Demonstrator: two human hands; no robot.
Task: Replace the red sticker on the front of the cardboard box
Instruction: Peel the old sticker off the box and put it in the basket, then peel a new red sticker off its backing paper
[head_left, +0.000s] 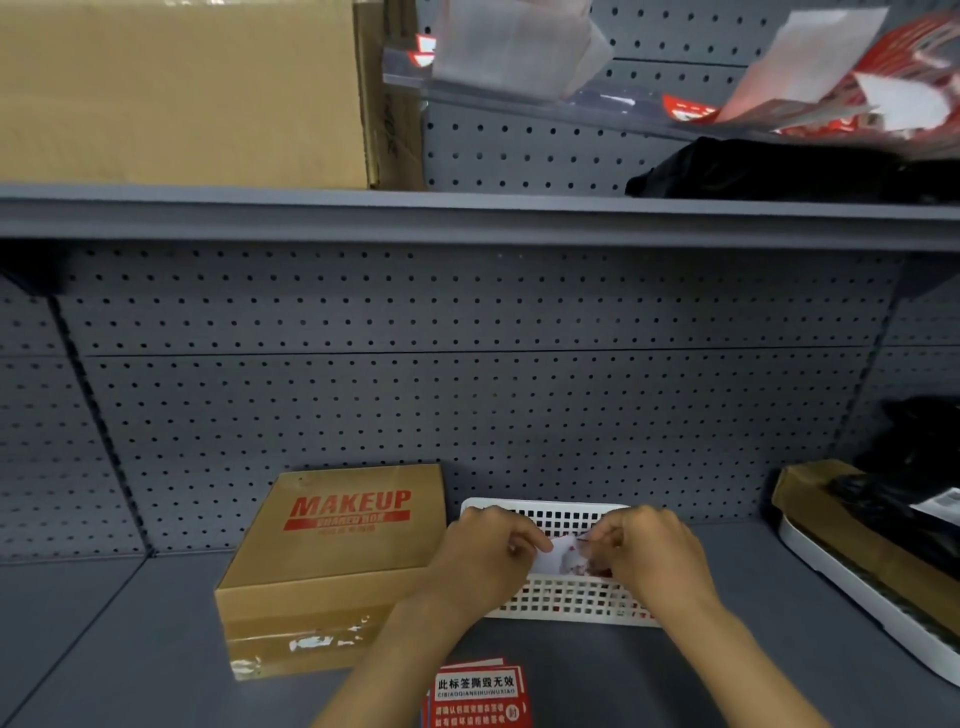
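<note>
Grey metal shelf (156, 649) with perforated back wall, wide and mostly bare at the left and in the front middle. On it, brown cardboard box (337, 561) with red "MAKEUP" print on the lid, lying flat, long axis running from front to back and a little tilted to the left; front face toward the camera, with torn white remains of tape and no sticker visible there. Just right of the box, touching or nearly touching it, white perforated plastic basket (566, 603), long axis left to right. Far right, edge of a white tray (857, 613) holding brown card and black items, well apart from the basket.

At the front edge, small stack of red rectangular stickers (478, 696) with white band and dark Chinese characters, flat on the shelf, text readable from the camera side, partly cut by the lower border.

Above the basket, left hand (493, 556) and right hand (654, 556) close together, each grip pinching a small sheet of white backing paper with red print (563, 556), held between them; cannot tell whether the sticker is peeling off.
</note>
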